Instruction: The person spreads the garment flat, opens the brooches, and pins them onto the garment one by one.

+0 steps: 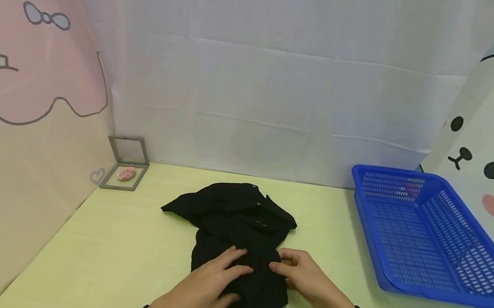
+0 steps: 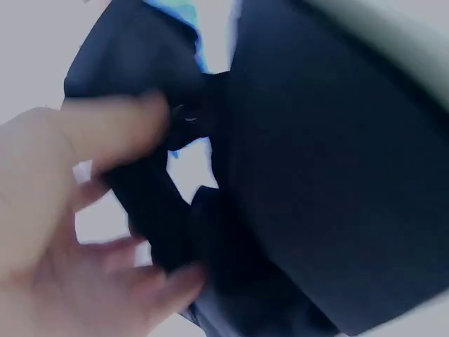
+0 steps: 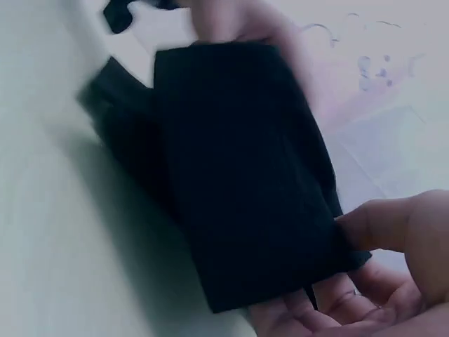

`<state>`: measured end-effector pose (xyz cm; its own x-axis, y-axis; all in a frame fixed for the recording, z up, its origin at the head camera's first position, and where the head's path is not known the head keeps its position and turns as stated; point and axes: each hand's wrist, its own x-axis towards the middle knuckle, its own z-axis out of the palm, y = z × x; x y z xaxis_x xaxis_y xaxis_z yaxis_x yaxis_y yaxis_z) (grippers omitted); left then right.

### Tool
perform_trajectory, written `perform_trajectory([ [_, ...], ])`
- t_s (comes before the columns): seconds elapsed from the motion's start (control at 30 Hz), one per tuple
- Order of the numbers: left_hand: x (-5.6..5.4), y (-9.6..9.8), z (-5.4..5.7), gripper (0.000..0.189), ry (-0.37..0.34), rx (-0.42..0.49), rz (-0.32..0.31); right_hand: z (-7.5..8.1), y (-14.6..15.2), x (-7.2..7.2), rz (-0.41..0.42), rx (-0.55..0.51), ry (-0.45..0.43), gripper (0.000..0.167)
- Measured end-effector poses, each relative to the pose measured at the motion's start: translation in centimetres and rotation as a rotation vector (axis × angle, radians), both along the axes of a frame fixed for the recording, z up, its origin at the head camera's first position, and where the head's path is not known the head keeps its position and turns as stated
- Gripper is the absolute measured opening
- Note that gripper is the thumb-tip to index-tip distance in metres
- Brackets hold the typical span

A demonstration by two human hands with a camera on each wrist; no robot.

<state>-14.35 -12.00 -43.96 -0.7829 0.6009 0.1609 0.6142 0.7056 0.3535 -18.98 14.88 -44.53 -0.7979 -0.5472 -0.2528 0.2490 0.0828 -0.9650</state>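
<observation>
A black garment lies partly folded on the table, with small light dots like snaps or buttons near its far end. The left hand is over its near left part, fingers spread and slightly bent across the cloth. In the left wrist view, that hand is blurred beside the dark fabric. At the garment's right edge, the right hand pinches the cloth. The right wrist view shows the thumb of this hand on top of a folded black panel and its fingers underneath.
A blue plastic basket stands at the right side of the pale yellow table. Near the back left corner is a small grey-framed opened case with a pink item in it. White cloth hangs behind.
</observation>
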Motion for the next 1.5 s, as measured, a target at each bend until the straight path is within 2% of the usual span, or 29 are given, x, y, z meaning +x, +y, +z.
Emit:
perform_trajectory([
  [0.1, -0.2, -0.7, -0.6, 0.076, 0.089, 0.015, 0.201, 0.3, 1.0, -0.3, -0.076, 0.054, 0.037, 0.023],
  [0.13, -0.3, -1.0, -0.7, 0.083, 0.096, 0.021, 0.276, 0.4, 1.3, -0.4, -0.099, 0.082, 0.053, 0.022],
  [0.2, -0.5, -1.5, -1.0, 0.091, 0.069, 0.019, 0.401, 0.5, 2.0, -0.6, -0.135, 0.145, 0.090, 0.021],
  [0.3, -0.8, -2.4, -1.3, 0.079, -0.008, 0.007, 0.506, 0.3, 3.0, -0.6, -0.149, 0.253, 0.168, 0.019],
  [0.4, -1.1, -3.4, -1.5, 0.055, -0.056, 0.013, 0.544, -0.3, 3.9, -0.4, -0.150, 0.375, 0.267, 0.013],
  [0.5, -1.3, -4.7, -1.3, 0.042, -0.041, 0.035, 0.573, -0.9, 4.5, -0.2, -0.183, 0.515, 0.352, 0.007],
  [0.57, -1.6, -5.6, -0.7, 0.036, 0.007, 0.051, 0.591, -1.2, 4.8, -0.1, -0.210, 0.598, 0.398, 0.004],
  [0.67, -1.9, -7.1, 0.8, 0.030, 0.115, 0.088, 0.624, -1.5, 5.0, 0.0, -0.233, 0.702, 0.449, 0.004],
  [0.77, -2.0, -8.4, 2.4, 0.026, 0.212, 0.134, 0.662, -1.4, 5.0, 0.1, -0.217, 0.780, 0.443, 0.007],
  [0.83, -1.9, -8.8, 3.4, 0.026, 0.232, 0.153, 0.680, -1.3, 4.8, 0.1, -0.188, 0.812, 0.423, 0.008],
  [0.93, -1.5, -8.7, 4.2, 0.027, 0.181, 0.145, 0.678, -0.9, 4.3, 0.1, -0.128, 0.834, 0.420, 0.007],
  [1.07, -1.0, -7.9, 3.9, 0.035, 0.036, 0.091, 0.619, -0.1, 3.2, -0.3, -0.086, 0.830, 0.459, 0.007],
  [1.13, -0.9, -7.4, 3.2, 0.041, -0.057, 0.038, 0.551, 0.4, 2.5, -0.6, -0.079, 0.821, 0.474, 0.011],
  [1.3, -0.8, -6.1, 0.7, 0.058, -0.341, -0.121, 0.314, 1.2, 0.4, -1.3, -0.056, 0.795, 0.536, 0.011],
  [1.37, -0.6, -5.6, -0.1, 0.062, -0.380, -0.166, 0.261, 1.7, -0.4, -1.6, -0.051, 0.783, 0.580, 0.009],
  [1.4, -0.5, -5.3, -0.4, 0.062, -0.377, -0.187, 0.252, 2.0, -0.8, -1.9, -0.051, 0.775, 0.606, 0.009],
  [1.5, -0.3, -4.7, -1.0, 0.060, -0.311, -0.221, 0.246, 2.8, -2.2, -2.7, -0.046, 0.751, 0.682, 0.009],
])
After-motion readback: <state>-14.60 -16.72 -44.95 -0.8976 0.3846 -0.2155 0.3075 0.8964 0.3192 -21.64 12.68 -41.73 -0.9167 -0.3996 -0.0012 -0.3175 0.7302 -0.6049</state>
